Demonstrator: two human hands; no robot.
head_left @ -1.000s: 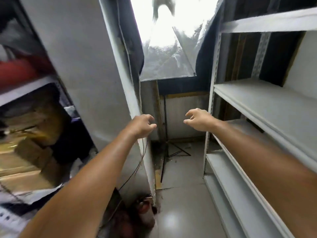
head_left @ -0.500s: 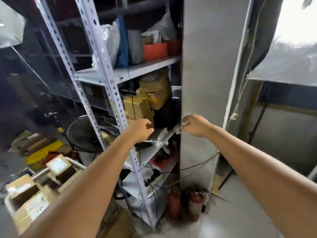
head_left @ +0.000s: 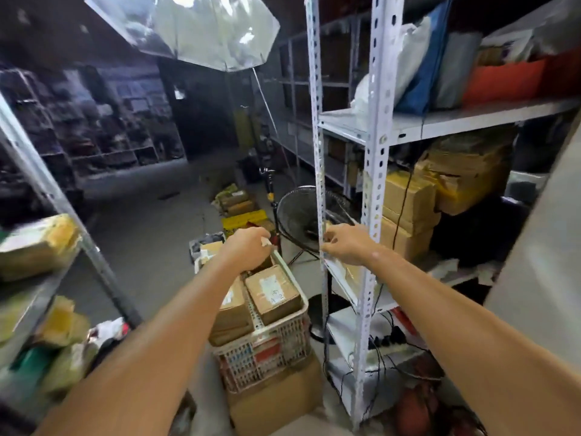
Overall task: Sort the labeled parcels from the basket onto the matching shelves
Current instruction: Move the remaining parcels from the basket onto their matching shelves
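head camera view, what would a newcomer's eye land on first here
Two bare arms fill the foreground: the left hand hangs over a white lattice basket packed with labeled cardboard parcels, and the right hand is by the perforated upright of a metal shelf. High on the left a big silver reflector umbrella catches the light. The shelves on the right are crammed with cardboard boxes.

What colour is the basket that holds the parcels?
The basket is white, with a lattice wall; the head view shows it best.
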